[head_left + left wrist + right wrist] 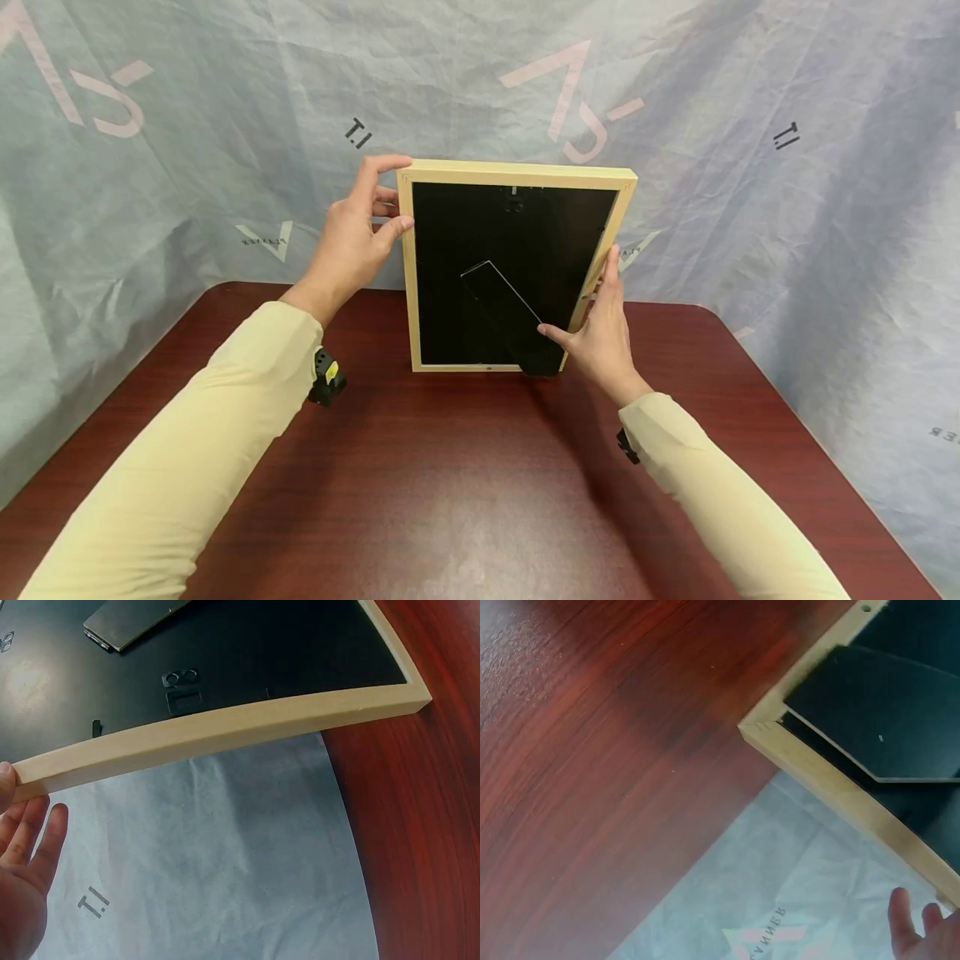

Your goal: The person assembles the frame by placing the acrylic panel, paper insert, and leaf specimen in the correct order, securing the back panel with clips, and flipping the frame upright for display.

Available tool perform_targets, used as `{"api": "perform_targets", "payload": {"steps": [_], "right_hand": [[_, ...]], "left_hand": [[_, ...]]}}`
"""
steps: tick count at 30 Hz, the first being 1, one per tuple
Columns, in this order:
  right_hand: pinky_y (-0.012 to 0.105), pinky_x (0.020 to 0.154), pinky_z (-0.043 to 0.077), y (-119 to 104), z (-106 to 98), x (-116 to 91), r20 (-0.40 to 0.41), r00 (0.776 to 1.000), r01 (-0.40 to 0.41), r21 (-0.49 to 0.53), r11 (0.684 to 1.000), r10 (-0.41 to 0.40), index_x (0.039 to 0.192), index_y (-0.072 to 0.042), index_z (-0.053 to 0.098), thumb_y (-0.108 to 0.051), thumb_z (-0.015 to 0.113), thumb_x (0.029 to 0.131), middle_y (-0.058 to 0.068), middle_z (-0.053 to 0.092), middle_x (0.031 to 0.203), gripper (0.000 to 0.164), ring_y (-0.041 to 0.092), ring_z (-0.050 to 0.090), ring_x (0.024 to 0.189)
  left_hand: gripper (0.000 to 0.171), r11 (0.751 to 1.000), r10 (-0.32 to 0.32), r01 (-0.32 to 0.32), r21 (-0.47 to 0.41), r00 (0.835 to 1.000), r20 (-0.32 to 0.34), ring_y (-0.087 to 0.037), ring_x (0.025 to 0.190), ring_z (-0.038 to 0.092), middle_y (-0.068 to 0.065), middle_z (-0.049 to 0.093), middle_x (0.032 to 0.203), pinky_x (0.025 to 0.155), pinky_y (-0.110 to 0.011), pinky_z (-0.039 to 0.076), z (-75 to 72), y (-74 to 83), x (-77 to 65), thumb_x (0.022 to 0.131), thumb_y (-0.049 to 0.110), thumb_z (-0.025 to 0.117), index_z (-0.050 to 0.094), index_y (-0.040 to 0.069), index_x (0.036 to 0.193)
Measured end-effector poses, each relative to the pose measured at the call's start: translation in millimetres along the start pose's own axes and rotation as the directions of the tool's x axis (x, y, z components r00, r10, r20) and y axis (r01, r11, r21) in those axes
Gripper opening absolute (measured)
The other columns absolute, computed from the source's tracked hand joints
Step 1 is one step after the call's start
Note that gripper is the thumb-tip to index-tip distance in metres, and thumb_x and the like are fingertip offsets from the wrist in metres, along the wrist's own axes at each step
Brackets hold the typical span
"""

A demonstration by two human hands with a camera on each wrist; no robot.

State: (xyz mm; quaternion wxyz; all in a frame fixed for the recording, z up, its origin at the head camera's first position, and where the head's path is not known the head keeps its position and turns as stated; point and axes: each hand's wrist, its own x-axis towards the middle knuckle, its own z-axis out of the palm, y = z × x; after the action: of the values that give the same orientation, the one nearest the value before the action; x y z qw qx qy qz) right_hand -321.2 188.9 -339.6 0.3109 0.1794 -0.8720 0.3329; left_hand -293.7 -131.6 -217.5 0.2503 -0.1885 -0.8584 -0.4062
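Note:
A picture frame (517, 173) with a pale wooden border stands upright on the table, its black backing board (457, 225) facing me. A black easel leg (501, 304) slants down across the backing to the lower right corner. My left hand (352, 237) holds the frame's left side near the top corner, thumb on the back face. Lower on the right side, my right hand (606, 342) grips the border, its thumb over the backing beside the leg. In the right wrist view the leg's wide end (885, 712) sits slightly off the backing.
The dark red wooden table (450, 467) extends in front of the frame. Behind it hangs a grey printed cloth (450, 75), which also runs along both sides. Dark wrist-worn devices (327, 379) show at the sleeve ends.

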Motion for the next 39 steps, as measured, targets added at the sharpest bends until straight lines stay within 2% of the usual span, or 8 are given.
{"api": "perform_targets", "payload": {"steps": [4,8,12,15,18,22,28,39], "right_hand": [[0.053,0.101,0.038,-1,-6,-3,-0.075,0.992,0.100,-0.001,0.995,-0.100,0.162,-0.009,0.003,-0.021,0.094,0.074,0.026,0.036,0.140,0.127,0.040,0.040,0.125],[0.050,0.095,0.038,-5,-9,-5,-0.168,0.956,0.239,-0.022,0.971,-0.240,0.144,-0.001,0.044,-0.019,0.091,0.078,0.024,0.047,0.129,0.083,0.041,0.044,0.115],[0.050,0.087,0.043,-17,-11,-8,-0.042,0.969,0.244,-0.010,0.970,-0.244,0.119,-0.002,0.066,-0.020,0.087,0.083,0.019,0.057,0.121,0.045,0.037,0.051,0.111],[0.050,0.086,0.048,-27,-10,-10,0.146,0.981,0.132,-0.005,0.991,-0.130,0.119,-0.003,0.068,-0.023,0.083,0.088,0.016,0.062,0.120,0.040,0.035,0.057,0.110],[0.051,0.088,0.051,-31,-8,-11,0.284,0.959,0.008,-0.024,1.000,-0.001,0.124,0.000,0.067,-0.027,0.076,0.094,0.017,0.065,0.122,0.042,0.034,0.062,0.108],[0.049,0.085,0.054,-27,-4,-11,0.372,0.925,-0.075,-0.031,0.997,0.082,0.123,0.001,0.068,-0.029,0.067,0.101,0.018,0.071,0.113,0.037,0.031,0.067,0.097],[0.038,0.065,0.047,-20,-4,-14,0.358,0.931,-0.070,-0.015,0.997,0.071,0.099,-0.008,0.071,-0.026,0.062,0.104,0.006,0.066,0.077,0.021,0.022,0.060,0.069],[0.034,0.063,0.048,-32,-10,-33,0.282,0.959,-0.011,0.040,0.999,-0.001,0.088,-0.012,0.072,-0.026,0.067,0.101,-0.002,0.066,0.072,0.020,0.014,0.060,0.066]], "left_hand": [[0.063,1.000,0.006,-0.006,0.008,1.000,-0.015,-0.028,0.117,0.063,-0.015,0.061,0.126,0.095,-0.047,0.051,0.2,0.8,-0.3,0.101,0.005,0.063,0.034,0.022,0.154],[0.063,1.000,0.014,-0.014,0.013,1.000,-0.024,-0.028,0.117,0.063,-0.015,0.062,0.125,0.096,-0.046,0.051,-0.2,2.3,-0.6,0.101,0.005,0.063,0.033,0.022,0.154],[0.063,1.000,0.015,-0.015,0.011,0.999,-0.028,-0.028,0.116,0.063,-0.015,0.062,0.125,0.095,-0.047,0.051,-1.4,2.9,-1.1,0.101,0.005,0.063,0.033,0.021,0.154],[0.063,1.000,0.016,-0.016,0.007,0.999,-0.030,-0.028,0.116,0.063,-0.015,0.061,0.125,0.094,-0.047,0.051,-2.3,3.1,-1.5,0.101,0.005,0.063,0.033,0.021,0.154],[0.063,1.000,0.013,-0.013,0.004,0.999,-0.032,-0.028,0.116,0.063,-0.016,0.061,0.125,0.095,-0.047,0.051,-2.0,3.2,-1.4,0.101,0.005,0.062,0.033,0.022,0.154],[0.062,1.000,0.009,-0.009,-0.001,0.999,-0.035,-0.028,0.116,0.063,-0.016,0.060,0.126,0.096,-0.045,0.051,0.7,3.5,-1.3,0.101,0.005,0.062,0.034,0.022,0.153],[0.060,0.999,0.045,-0.045,-0.008,0.997,-0.061,-0.029,0.114,0.064,-0.017,0.060,0.127,0.098,-0.042,0.051,7.0,3.6,-1.7,0.100,0.003,0.063,0.037,0.021,0.151],[0.055,0.995,0.090,-0.093,-0.024,0.988,-0.127,-0.028,0.111,0.066,-0.016,0.062,0.125,0.096,-0.040,0.052,12.8,-2.0,-6.6,0.100,0.002,0.062,0.040,0.021,0.147]]}}
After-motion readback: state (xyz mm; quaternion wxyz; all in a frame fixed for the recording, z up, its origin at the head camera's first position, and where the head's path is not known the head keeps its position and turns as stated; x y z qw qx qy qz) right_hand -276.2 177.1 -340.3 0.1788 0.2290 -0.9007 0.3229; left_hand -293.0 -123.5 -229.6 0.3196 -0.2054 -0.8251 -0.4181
